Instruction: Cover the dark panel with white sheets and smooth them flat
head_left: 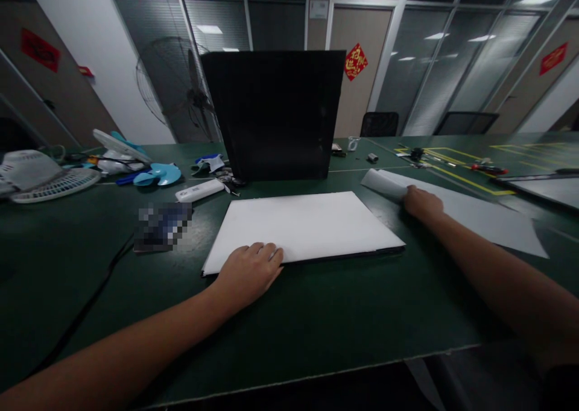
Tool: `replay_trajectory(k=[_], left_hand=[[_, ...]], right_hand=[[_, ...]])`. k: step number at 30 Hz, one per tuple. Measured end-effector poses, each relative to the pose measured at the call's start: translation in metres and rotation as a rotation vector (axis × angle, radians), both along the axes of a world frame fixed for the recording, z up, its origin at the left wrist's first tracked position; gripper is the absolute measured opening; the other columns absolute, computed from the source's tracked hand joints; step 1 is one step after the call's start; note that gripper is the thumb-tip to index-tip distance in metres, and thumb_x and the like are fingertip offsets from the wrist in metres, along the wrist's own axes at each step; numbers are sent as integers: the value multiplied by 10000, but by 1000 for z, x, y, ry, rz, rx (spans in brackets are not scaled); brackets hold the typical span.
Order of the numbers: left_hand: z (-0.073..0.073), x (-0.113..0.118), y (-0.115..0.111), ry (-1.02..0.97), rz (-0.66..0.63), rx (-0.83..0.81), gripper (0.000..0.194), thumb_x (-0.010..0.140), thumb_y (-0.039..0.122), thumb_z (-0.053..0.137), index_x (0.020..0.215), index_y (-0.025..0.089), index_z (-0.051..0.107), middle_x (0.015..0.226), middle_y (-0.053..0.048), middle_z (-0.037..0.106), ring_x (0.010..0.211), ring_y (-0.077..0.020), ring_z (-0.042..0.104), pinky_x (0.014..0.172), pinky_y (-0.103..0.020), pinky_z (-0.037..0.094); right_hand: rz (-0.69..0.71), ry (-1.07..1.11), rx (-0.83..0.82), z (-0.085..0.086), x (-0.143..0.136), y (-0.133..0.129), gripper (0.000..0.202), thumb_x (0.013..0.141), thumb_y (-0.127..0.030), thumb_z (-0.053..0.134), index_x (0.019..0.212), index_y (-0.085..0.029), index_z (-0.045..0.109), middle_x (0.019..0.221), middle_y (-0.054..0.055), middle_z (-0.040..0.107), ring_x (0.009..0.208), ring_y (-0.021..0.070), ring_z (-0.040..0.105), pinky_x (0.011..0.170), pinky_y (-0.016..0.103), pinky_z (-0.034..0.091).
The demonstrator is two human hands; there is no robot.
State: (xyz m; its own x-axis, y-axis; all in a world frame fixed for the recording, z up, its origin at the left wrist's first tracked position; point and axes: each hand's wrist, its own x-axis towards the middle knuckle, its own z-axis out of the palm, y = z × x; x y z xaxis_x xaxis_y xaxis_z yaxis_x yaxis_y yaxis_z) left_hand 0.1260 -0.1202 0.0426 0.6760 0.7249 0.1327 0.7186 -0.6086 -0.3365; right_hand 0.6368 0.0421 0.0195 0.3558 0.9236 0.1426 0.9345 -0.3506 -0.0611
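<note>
A flat white panel (307, 224) with a dark lower edge lies on the green table (316, 320) in front of me. My left hand (251, 269) rests on its near left part, palm down, fingers together over the near edge. At the right, a white sheet (484, 218) lies on the table, its left end curled up. My right hand (420, 203) is on the curled end of that sheet; its fingers are bent and partly hidden, so the grip is unclear.
Behind the panel stands a large black screen-like panel (275, 116). To the left are a white stick-shaped device (199, 190), a blurred-out dark object (163, 227), blue fan blades (158, 175) and white fan parts (54, 182). Red-handled tools (488, 169) lie far right.
</note>
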Motion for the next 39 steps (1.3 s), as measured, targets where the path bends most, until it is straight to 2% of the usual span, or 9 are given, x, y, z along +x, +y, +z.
replay_trajectory(k=[8, 12, 18, 23, 28, 31, 34, 37, 39], left_hand=[[1, 0, 0, -14, 6, -32, 277, 1027, 269, 605, 1267, 149, 673, 1218, -147, 733, 1052, -311, 736, 781, -437, 634], [1, 0, 1, -5, 25, -49, 263, 1036, 288, 590, 1249, 155, 670, 1221, -151, 727, 1042, -303, 731, 772, -416, 622], [0, -1, 2, 7, 21, -50, 253, 1039, 296, 590, 1240, 159, 657, 1217, -140, 718, 1044, -296, 720, 779, -404, 622], [0, -1, 1, -42, 24, -8, 300, 1000, 290, 653, 1258, 140, 627, 1280, -170, 662, 1102, -317, 682, 721, -373, 630], [0, -1, 1, -68, 20, 42, 396, 965, 298, 702, 1315, 140, 604, 1341, -196, 624, 1192, -344, 631, 744, -378, 639], [-1, -1, 1, -52, 3, 26, 413, 995, 295, 661, 1375, 150, 594, 1359, -188, 633, 1213, -345, 632, 785, -408, 645], [-1, 0, 2, -37, 8, -1, 383, 1014, 293, 634, 1371, 156, 616, 1348, -171, 662, 1208, -336, 648, 826, -427, 643], [-1, -1, 3, -25, 5, -19, 332, 1017, 288, 628, 1322, 161, 651, 1321, -159, 692, 1195, -330, 665, 847, -435, 639], [-2, -1, 3, -24, 0, -25, 303, 1023, 280, 615, 1298, 162, 663, 1291, -150, 711, 1179, -324, 677, 850, -437, 638]], right_hand=[[107, -77, 193, 27, -52, -22, 554, 1084, -401, 338, 1569, -146, 425, 1289, 289, 672, 1060, 376, 690, 826, 435, 437], [302, -91, 235, 33, -99, -40, 578, 1065, -435, 387, 1576, -169, 436, 1241, 219, 718, 1023, 351, 708, 865, 434, 494], [704, -132, 78, 25, -154, -72, 545, 1048, -419, 413, 1550, -229, 508, 1270, 139, 738, 991, 315, 737, 873, 495, 573], [973, -149, 38, 19, -172, -90, 524, 1040, -474, 464, 1502, -259, 585, 1391, 111, 690, 1191, 314, 691, 976, 533, 569], [1100, -92, 35, 24, -175, -96, 563, 1022, -578, 496, 1469, -262, 626, 1376, 95, 701, 1221, 309, 672, 1028, 546, 543], [986, -101, 62, 27, -166, -85, 556, 1042, -592, 430, 1443, -274, 649, 1365, 79, 709, 1207, 303, 675, 1014, 523, 547], [606, -192, 114, 27, -140, -64, 634, 1046, -608, 348, 1447, -214, 640, 1346, 143, 709, 1186, 351, 675, 978, 550, 548], [225, -181, 28, 21, -102, -42, 778, 1004, -704, 314, 1421, -131, 637, 1271, 241, 711, 1126, 427, 686, 903, 600, 554], [114, -95, -25, 16, -76, -29, 873, 968, -767, 307, 1367, -70, 650, 1228, 313, 693, 1113, 485, 677, 887, 654, 533]])
